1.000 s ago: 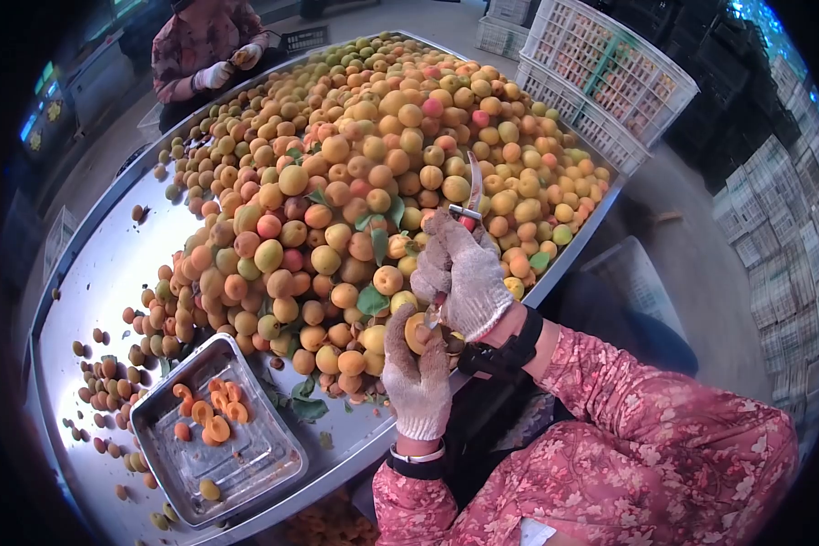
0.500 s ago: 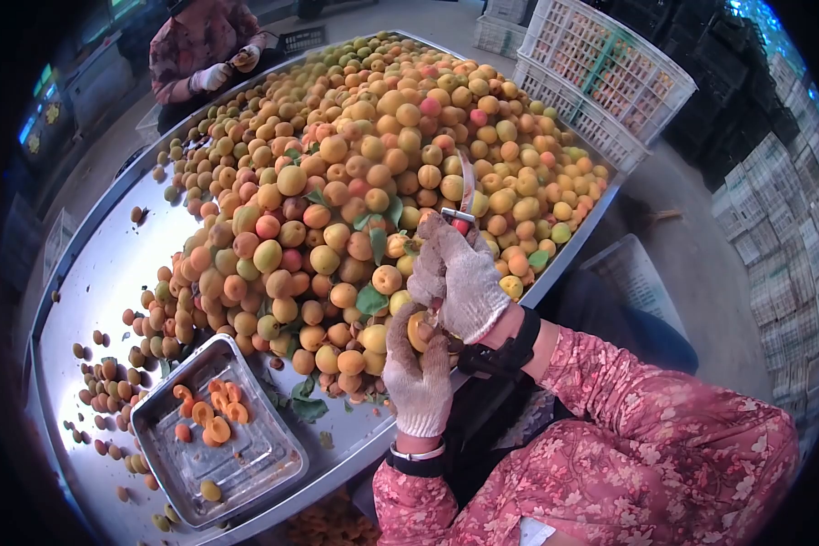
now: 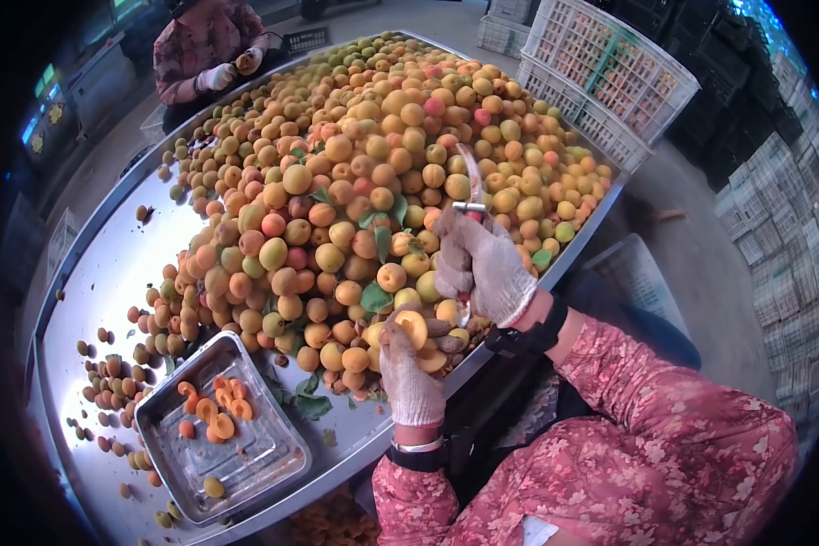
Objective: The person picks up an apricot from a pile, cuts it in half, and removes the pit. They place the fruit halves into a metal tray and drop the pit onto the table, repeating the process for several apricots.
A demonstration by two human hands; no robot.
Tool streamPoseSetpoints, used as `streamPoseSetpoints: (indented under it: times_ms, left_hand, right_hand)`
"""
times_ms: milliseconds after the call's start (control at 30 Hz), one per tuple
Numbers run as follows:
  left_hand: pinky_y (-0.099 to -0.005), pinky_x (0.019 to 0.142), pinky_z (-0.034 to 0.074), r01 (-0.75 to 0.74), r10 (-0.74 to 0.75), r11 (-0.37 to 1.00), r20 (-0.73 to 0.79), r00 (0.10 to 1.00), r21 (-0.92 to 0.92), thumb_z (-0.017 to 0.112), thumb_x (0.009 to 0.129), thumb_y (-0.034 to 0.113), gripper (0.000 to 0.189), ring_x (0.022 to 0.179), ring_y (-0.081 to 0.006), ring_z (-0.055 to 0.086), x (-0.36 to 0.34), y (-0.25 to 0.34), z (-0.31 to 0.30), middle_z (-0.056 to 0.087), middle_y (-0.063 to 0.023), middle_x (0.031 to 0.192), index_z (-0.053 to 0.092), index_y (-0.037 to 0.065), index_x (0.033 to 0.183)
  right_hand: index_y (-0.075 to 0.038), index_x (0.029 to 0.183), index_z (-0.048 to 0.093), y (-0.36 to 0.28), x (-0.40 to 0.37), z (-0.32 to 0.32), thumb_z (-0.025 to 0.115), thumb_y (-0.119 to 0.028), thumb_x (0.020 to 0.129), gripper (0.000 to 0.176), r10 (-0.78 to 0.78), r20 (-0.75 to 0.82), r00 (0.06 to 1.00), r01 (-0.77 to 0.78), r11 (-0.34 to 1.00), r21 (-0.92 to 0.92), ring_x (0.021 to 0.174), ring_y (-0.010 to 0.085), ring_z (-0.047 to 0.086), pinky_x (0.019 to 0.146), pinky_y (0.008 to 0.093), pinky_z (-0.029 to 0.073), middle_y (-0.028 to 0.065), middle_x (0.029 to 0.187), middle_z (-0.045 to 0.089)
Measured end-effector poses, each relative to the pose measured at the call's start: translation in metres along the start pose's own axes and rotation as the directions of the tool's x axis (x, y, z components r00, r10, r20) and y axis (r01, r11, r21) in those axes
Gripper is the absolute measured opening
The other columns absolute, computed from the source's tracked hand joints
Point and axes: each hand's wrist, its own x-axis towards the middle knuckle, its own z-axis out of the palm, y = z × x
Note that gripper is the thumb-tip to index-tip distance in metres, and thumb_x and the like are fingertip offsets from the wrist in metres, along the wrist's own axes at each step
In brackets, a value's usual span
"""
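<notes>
In white work gloves, my left hand (image 3: 409,369) holds an opened apricot (image 3: 411,329), its orange cut face showing, above the near edge of the fruit heap. My right hand (image 3: 487,268), to the right and a little higher, is closed around a knife (image 3: 470,207) with a curved blade pointing up and a metal crosspiece. Another shiny metal tip sticks out below that hand. Whole apricots (image 3: 346,238) with a few green leaves are piled beyond both hands. On the left, a metal tray (image 3: 287,460) bears several orange apricot halves (image 3: 220,423) and a whole fruit.
A steel table (image 3: 96,273) carries the heap. Across it a co-worker (image 3: 209,55) in gloves handles a fruit. White plastic crates (image 3: 610,68) stand stacked at the back right, with more stacked trays (image 3: 773,237) at far right. A clear bin (image 3: 642,278) stands beside the table.
My hands have moved apart: my right hand shifted right with the knife, and the opened apricot now shows in my left hand. The view has shifted slightly.
</notes>
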Motion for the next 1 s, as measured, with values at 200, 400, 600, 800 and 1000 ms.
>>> streamPoseSetpoints:
  times_ms: [200, 400, 600, 800, 1000]
  left_hand:
    - [-0.0303, 0.059, 0.054, 0.101, -0.101, 0.994, 0.007, 0.995, -0.038, 0.042, 0.101, 0.037, 0.041, 0.069, -0.0206, 0.063, 0.004, -0.003, -0.004, 0.064, -0.0124, 0.093, 0.049, 0.004, 0.124]
    - [-0.032, 0.071, 0.055, 0.049, -0.063, 0.99, -0.107, 0.992, -0.128, 0.054, 0.096, 0.025, 0.03, 0.079, -0.0212, 0.062, -0.002, 0.013, 0.009, 0.061, -0.0102, 0.093, 0.052, 0.01, 0.121]
    - [-0.0378, 0.084, 0.056, -0.186, 0.253, 0.711, 0.0, 0.968, -0.678, 0.066, 0.087, 0.027, 0.048, 0.089, -0.0232, 0.06, 0.0, 0.062, -0.027, 0.059, -0.0147, 0.108, 0.05, 0.002, 0.126]
    - [-0.0469, 0.109, 0.039, -0.5, 0.481, 0.618, -0.212, 0.851, -0.607, 0.062, 0.088, 0.05, 0.079, 0.121, -0.0314, 0.054, 0.005, 0.076, -0.043, 0.055, -0.023, 0.127, 0.038, -0.01, 0.134]
    - [-0.0443, 0.103, 0.044, -0.32, 0.401, 0.739, 0.005, 0.916, -0.593, 0.06, 0.09, 0.045, 0.059, 0.11, -0.0277, 0.06, 0.011, 0.059, -0.049, 0.058, -0.0186, 0.124, 0.053, -0.001, 0.127]
  right_hand:
    - [-0.007, 0.092, 0.057, -0.012, -0.02, -0.02, 0.065, -0.019, 0.092, 0.015, 0.017, -0.02, 1.0, -0.024, 0.923, -0.383, 0.041, 0.0053, 0.041, 0.039, 0.0227, 0.03, -0.0041, 0.058, 0.048]
    - [-0.004, 0.1, 0.058, -0.015, -0.034, -0.026, 0.068, -0.018, 0.089, 0.02, 0.031, -0.058, 0.998, -0.059, 0.816, -0.575, 0.04, 0.007, 0.044, 0.037, 0.0224, 0.033, -0.0021, 0.06, 0.052]
    - [-0.007, 0.094, 0.057, -0.026, -0.012, -0.054, 0.067, -0.015, 0.088, 0.014, -0.124, -0.136, 0.983, 0.007, 0.764, -0.646, 0.049, 0.0036, 0.046, 0.042, 0.0202, 0.036, -0.0028, 0.069, 0.053]
    - [-0.006, 0.095, 0.059, -0.03, 0.025, -0.073, 0.072, -0.028, 0.08, 0.03, -0.148, -0.118, 0.982, -0.043, 0.434, -0.9, 0.065, 0.015, 0.058, 0.061, 0.0303, 0.047, 0.0042, 0.074, 0.058]
    - [-0.006, 0.112, 0.058, -0.028, 0.073, -0.07, 0.067, -0.03, 0.076, 0.044, -0.161, 0.183, 0.97, 0.157, -0.16, -0.974, 0.098, 0.0401, 0.061, 0.083, 0.0439, 0.049, 0.0216, 0.099, 0.065]
